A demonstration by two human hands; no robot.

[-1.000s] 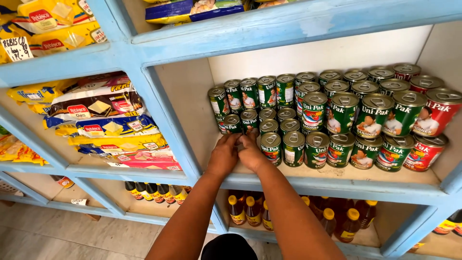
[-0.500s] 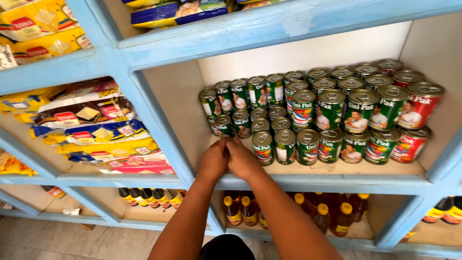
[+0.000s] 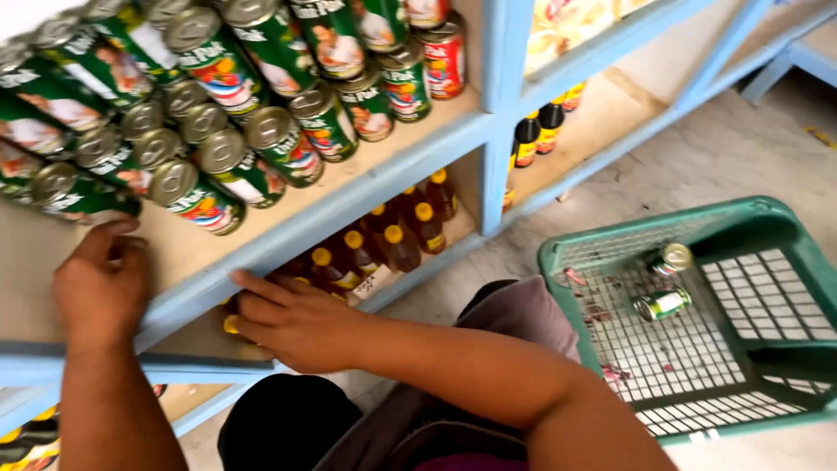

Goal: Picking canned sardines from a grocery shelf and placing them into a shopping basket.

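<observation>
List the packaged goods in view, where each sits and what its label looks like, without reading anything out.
Green-labelled cans: stacked on the blue shelf, silver tops.
Red-labelled can: right end of the stack.
Brown bottles: shelf below, yellow caps.
Dark bottles: next bay right, black caps.
Two small cans: lying in the green basket.

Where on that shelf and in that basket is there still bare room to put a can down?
The shelf is bare along its front edge, between the left hand and the green cans; behind that the cans stand packed. The green basket is mostly free: only two cans lie near its far side. The bottles below are crowded.
</observation>
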